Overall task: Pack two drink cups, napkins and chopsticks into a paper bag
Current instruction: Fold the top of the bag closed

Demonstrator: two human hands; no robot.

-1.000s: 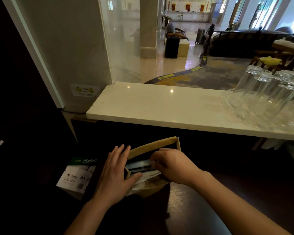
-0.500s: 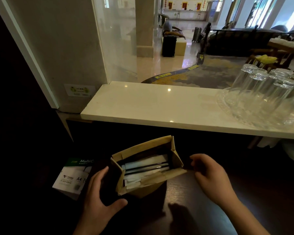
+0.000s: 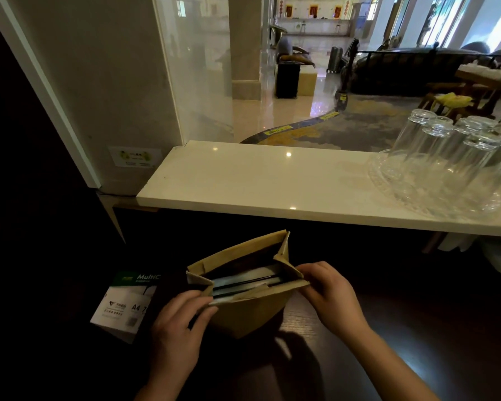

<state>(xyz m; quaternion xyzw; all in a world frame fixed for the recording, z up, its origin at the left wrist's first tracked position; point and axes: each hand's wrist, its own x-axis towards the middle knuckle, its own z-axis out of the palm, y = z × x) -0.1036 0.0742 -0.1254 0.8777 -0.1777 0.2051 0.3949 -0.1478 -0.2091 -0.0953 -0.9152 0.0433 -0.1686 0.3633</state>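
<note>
A brown paper bag stands upright on the dark wooden desk, its mouth partly pressed flat. Inside it I see white napkins and a dark thin strip, probably chopsticks. No drink cups are visible in the bag. My left hand pinches the bag's left top corner. My right hand pinches the right top corner. Both hands grip the rim on opposite sides.
A white and green A4 paper pack lies left of the bag. Above, a white marble counter carries a glass tray of several upturned glasses at the right. A glass pane and wall rise behind.
A second ago both hands were pushing things down into the bag. They then drew apart to either side, and now both have come back and taken hold of the rim's corners.
</note>
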